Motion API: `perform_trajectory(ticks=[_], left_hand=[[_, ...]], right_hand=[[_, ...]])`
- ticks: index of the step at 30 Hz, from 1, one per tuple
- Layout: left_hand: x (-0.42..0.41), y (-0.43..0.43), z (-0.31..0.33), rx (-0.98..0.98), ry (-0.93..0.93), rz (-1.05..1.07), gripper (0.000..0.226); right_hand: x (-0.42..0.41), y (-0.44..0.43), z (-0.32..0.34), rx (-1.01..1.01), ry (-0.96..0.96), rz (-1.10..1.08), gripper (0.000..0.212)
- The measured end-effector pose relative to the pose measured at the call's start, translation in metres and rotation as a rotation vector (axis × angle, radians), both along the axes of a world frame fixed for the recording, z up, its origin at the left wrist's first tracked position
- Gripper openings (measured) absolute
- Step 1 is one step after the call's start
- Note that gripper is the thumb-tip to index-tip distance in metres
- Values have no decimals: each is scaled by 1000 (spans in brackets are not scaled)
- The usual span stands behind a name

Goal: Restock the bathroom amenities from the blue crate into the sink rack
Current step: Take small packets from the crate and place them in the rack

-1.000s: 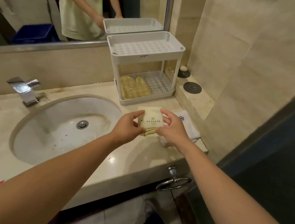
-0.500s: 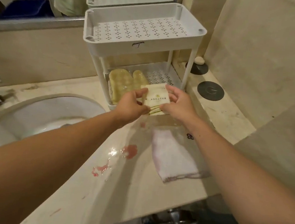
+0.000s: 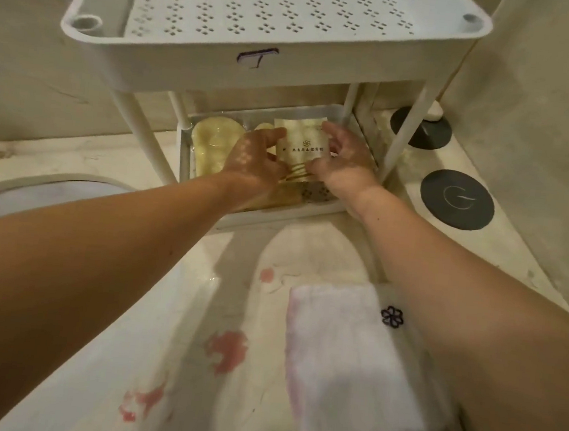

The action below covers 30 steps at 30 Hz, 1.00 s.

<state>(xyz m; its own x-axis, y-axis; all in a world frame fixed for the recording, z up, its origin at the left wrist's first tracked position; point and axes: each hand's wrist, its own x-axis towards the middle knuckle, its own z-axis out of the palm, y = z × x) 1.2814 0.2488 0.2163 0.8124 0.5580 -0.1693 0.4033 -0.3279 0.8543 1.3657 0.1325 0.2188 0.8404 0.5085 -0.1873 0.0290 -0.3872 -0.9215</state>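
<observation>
**Packet going onto the rack's lower tier**

Both hands are under the top shelf of the white two-tier plastic sink rack, holding one flat cream paper packet printed with a small logo and a line of characters. The left hand pinches the packet's left edge with thumb and fingers. The right hand has its fingers curled on the right edge. The packet sits tilted, just above the floor of the lower tier towards its right half. Whether its far edge already touches the tray cannot be told.

On the left of that lower tier lie clear-wrapped pale yellow amenities, just beside the packet and partly behind the left hand. The upper tier shows only its perforated floor.

By the look of it the task is under way but far from done. One kind of item is already in the rack, and this packet is about to be set down but not yet released. What is left seems to be letting it go flat beside the wrapped items, then fetching more stock. The blue crate is out of view, so how much remains in it cannot be judged.

On the pale marble counter a folded white towel lies near the front edge, well apart from the rack. Two dark round discs sit to the rack's right, and the rim of the sink basin shows at left.
</observation>
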Motion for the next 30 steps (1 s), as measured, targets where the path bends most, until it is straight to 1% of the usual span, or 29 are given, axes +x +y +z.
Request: perform_trajectory(ticks=[4, 9, 12, 18, 21, 24, 27, 30], left_hand=[[15, 11, -15, -7, -3, 45, 62], [34, 17, -22, -24, -11, 77, 65], [40, 18, -25, 87, 19, 33, 66], [42, 20, -34, 291, 43, -22, 64], [44, 24, -37, 307, 41, -30, 62], [46, 28, -39, 322, 62, -18, 60], [47, 30, -41, 353, 68, -5, 55], [49, 31, -42, 384, 94, -6, 52]], right_hand=[[17, 13, -13, -35, -51, 17, 70], [36, 25, -26, -30, -97, 20, 66], [43, 28, -33, -59, -129, 65, 63], [49, 34, -40, -153, -181, 117, 65], [51, 37, -41, -226, -258, 142, 64], [52, 41, -45, -270, -257, 83, 66], [54, 45, -49, -310, -286, 68, 64], [58, 49, -51, -325, -232, 73, 58]])
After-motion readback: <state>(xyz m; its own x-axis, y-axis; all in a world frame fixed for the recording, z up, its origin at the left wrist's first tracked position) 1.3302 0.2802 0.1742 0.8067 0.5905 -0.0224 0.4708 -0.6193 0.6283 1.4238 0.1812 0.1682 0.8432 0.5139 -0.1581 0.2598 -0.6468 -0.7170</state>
